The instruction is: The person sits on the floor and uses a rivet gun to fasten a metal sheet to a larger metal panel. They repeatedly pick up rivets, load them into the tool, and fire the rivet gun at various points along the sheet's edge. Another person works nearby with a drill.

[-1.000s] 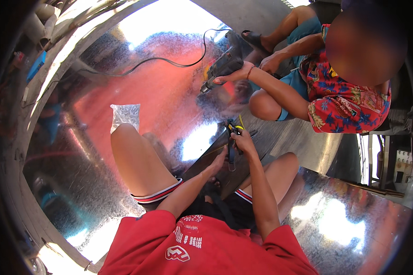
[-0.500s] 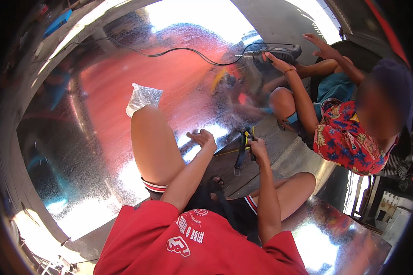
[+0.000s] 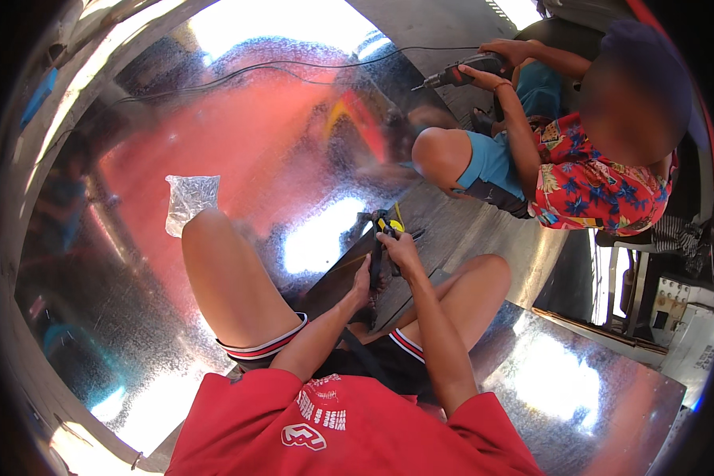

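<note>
My right hand (image 3: 401, 250) is closed on a black-and-yellow hand tool (image 3: 390, 226) over the sheet's edge between my knees. Its exact kind is too small to make out. My left hand (image 3: 362, 284) is closed around the dark handle hanging below the tool's head, just left of my right hand. Part of the left fingers and the handle's lower end are hidden. Below the tool lies a bare strip of dark boards (image 3: 432, 214) beside the shiny metal sheet (image 3: 246, 151).
A clear plastic bag (image 3: 192, 202) of small pieces lies beyond my left knee. At the right, a co-worker in a flowered shirt (image 3: 595, 186) holds a corded power drill (image 3: 468, 70) in both hands. Its black cable (image 3: 293, 63) crosses the sheet. Another shiny sheet (image 3: 555, 381) lies at lower right.
My left hand has gone from open over the sheet to the tool in my right hand. The co-worker's far hand has come down onto the drill. My view has shifted right.
</note>
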{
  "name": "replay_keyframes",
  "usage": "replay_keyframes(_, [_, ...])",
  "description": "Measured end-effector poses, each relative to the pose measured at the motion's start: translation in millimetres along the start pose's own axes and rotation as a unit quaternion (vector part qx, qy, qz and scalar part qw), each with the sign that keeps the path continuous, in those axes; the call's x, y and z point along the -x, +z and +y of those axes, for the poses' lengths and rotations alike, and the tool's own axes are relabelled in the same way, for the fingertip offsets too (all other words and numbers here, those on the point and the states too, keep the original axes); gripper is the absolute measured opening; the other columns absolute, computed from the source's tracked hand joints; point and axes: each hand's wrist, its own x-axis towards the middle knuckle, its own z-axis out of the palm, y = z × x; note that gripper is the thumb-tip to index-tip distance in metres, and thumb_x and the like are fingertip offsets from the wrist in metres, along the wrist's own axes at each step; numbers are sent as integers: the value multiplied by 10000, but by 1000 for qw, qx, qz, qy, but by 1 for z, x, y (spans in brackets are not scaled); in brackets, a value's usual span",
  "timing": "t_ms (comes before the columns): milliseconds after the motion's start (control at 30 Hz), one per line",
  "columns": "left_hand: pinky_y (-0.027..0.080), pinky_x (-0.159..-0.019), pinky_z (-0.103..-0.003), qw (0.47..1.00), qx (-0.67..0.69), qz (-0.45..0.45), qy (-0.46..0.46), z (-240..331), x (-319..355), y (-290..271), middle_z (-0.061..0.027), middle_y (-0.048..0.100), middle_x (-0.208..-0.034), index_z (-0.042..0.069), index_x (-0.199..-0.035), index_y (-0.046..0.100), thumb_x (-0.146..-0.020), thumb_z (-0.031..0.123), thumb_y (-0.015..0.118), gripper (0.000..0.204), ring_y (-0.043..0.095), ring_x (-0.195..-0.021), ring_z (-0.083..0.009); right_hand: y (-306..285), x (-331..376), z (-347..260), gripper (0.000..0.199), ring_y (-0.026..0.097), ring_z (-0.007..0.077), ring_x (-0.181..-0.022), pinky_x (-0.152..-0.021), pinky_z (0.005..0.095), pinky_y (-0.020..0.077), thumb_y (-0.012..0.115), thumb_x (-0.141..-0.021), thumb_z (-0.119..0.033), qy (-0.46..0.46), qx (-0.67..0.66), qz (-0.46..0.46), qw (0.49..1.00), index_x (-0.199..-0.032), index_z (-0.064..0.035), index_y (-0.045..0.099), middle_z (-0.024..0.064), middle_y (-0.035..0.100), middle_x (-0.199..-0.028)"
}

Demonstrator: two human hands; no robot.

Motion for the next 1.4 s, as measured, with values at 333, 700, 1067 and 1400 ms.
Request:
replay_keyframes(333, [416, -551, -296, 983, -28, 120, 139, -28, -9, 17, -6, 607, -776, 67, -1028, 659, -920, 683, 431, 666, 569, -656, -131, 28, 4, 29, 301, 601, 160, -591, -553, 330, 464, 730, -803, -306, 109, -106, -35, 988, -741, -19, 663, 48, 639, -691])
replay_keyframes(700, [206, -1091, -542, 957, -233, 149, 93, -39, -32, -12, -131, 692, -993, -3, -1017, 709, -887, 786, 280, 908, 613, -1018, -260, 24, 7, 30, 325, 689, 231, -701, -674, 381, 509, 732, -785, -299, 93, -97, -36, 990, -731, 17, 682, 154, 694, -729])
replay_keyframes(1067, [444, -797, -375, 936, -211, 229, 167, -28, -4, 16, -64, 625, -662, 43, -828, 723, -910, 743, 347, 799, 599, -666, -181, 8, 16, 10, 445, 657, 190, -716, -641, 352, 495, 792, -752, -407, 115, 38, -2, 993, -849, 18, 702, 110, 692, -808])
replay_keyframes(1400, [435, -630, -336, 951, -179, 188, 168, -37, -13, 30, -69, 615, -731, -30, -924, 699, -942, 703, 334, 819, 533, -640, -139, 14, 0, 42, 519, 697, 346, -771, -744, 425, 504, 764, -742, -435, 70, 57, 24, 996, -837, 67, 675, 222, 703, -840])
